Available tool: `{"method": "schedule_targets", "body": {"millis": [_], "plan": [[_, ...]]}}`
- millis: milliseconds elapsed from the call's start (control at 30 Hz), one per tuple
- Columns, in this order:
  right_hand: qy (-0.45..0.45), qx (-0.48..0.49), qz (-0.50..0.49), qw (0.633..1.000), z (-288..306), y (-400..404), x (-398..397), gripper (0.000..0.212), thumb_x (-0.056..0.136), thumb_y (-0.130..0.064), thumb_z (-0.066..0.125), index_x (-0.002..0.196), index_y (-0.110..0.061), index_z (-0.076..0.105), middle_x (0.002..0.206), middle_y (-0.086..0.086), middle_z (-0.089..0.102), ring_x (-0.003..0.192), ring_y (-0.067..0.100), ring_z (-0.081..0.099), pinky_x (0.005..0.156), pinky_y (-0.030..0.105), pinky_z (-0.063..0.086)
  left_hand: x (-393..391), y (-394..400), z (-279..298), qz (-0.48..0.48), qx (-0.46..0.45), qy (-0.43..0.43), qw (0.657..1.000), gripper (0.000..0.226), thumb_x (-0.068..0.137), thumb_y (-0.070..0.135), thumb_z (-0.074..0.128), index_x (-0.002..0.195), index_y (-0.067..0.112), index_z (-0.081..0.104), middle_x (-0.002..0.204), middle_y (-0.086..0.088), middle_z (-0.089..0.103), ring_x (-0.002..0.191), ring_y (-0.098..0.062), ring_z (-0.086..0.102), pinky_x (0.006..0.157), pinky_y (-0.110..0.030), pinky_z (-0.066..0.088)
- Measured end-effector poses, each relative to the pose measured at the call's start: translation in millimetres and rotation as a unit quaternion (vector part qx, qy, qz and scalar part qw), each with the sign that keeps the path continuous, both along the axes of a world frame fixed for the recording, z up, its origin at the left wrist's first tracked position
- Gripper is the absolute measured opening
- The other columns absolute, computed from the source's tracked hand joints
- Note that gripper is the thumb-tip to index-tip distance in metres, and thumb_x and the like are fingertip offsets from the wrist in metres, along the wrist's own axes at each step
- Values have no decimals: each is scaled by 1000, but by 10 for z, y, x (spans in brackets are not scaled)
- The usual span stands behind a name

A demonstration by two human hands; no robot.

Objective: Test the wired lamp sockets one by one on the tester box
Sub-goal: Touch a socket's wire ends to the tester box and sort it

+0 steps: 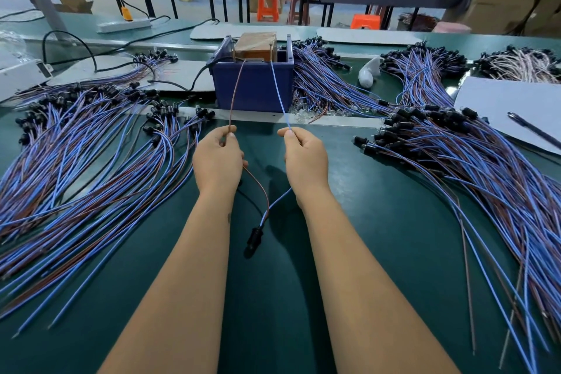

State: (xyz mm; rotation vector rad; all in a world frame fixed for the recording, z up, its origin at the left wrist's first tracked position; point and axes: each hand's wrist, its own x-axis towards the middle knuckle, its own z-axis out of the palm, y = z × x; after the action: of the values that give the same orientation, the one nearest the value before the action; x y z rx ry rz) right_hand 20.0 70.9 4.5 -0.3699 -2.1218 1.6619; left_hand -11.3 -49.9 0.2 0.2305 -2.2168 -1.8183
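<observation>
Both hands (261, 155): socket (254, 237) hanging, wires (233, 94) toward tester box (253, 85).

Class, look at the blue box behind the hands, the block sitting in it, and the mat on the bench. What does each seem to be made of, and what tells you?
Blue box: likely moulded plastic, with an even colour and a dull sheen.
Block: looks like brown cardboard or wood under glossy clear wrap; hard to tell which.
Mat: probably rubber or vinyl, dark green, smooth and matte.

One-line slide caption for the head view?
Left hand and right hand hold a socket's brown wire and blue wire to the tester box.
</observation>
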Motion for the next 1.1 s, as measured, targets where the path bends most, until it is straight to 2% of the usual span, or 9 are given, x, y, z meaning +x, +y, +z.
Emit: {"method": "schedule_targets", "body": {"millis": [133,367,633,1100], "plan": [[0,3,3,1000,-2,-1,-2,27,99,-24,42,101,-23,68,53,-11,43,56,11,42,61,31,37,-7,-9,-18,10,6,9,1000,27,101,21,44,118,21,65,64,4,60,41,-1,56,41,-12,40],[-1,8,4,1000,-8,-6,1,27,99,-24,42,102,-23,69,55,-11,44,59,12,43,62,32,38,-5,-5,-20,18,5,12,1000,30,101,23,44,122,21,64,64,5,60,43,-1,57,50,-21,45],[-3,10,6,1000,-3,-12,3,26,99,-25,42,101,-24,69,59,-11,46,63,14,44,64,35,39,-16,-3,-28,19,-2,11,1000,28,101,23,45,122,22,65,68,5,62,44,0,58,49,-20,46],[1,2,10,1000,-6,-5,12,28,99,-24,42,105,-22,69,62,-12,45,66,15,45,66,31,38,-29,-5,-46,10,8,25,1000,29,99,22,44,119,20,65,62,4,58,42,-3,56,51,-23,42]]}}
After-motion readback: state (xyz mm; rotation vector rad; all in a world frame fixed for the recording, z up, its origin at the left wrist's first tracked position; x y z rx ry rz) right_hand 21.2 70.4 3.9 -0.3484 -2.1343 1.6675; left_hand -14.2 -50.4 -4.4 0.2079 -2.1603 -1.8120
